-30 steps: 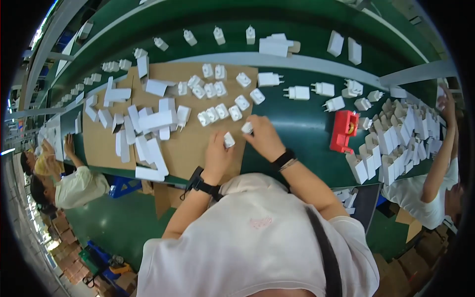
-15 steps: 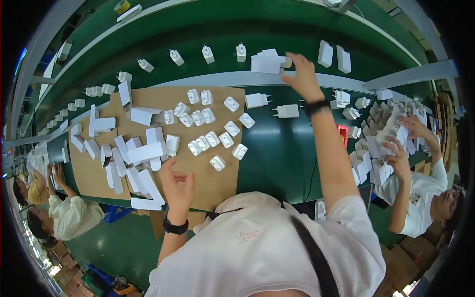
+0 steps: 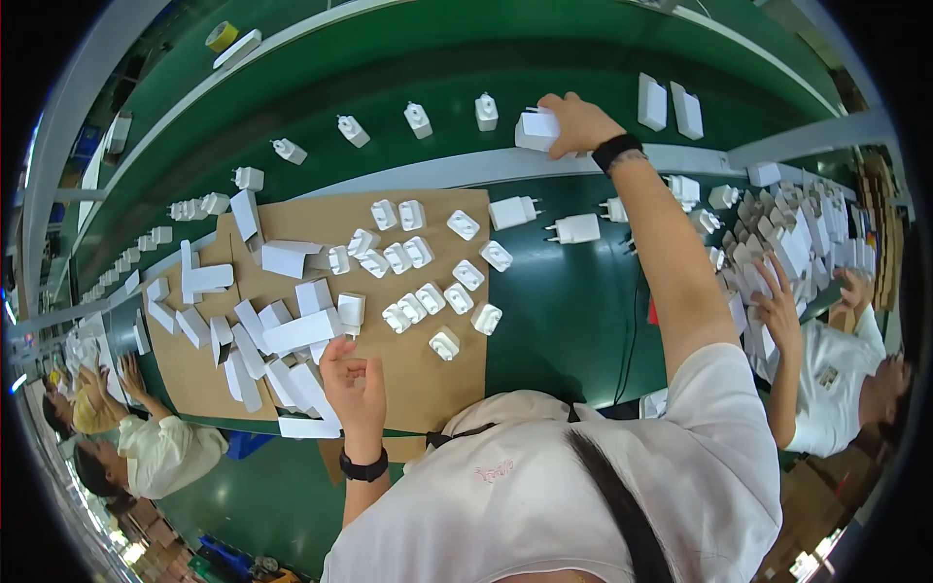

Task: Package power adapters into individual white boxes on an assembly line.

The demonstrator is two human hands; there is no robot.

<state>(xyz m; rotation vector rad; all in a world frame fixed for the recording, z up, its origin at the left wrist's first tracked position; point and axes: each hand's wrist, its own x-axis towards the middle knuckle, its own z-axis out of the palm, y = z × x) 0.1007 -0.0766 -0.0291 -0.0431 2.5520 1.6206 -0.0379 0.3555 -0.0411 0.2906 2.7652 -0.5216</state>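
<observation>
Loose white boxes heaped on brown cardboard, left hand half open and empty just beside them, white plugs clustered nearby, single box on the green shelf, right hand curled around its right end, two upright boxes farther right

A small white box is at the front edge of the green shelf; one flat, plain side shows, and its right end is hidden. A blocky white plug charger is on the brown cardboard sheet, just beside a messy heap of white cartons.
</observation>
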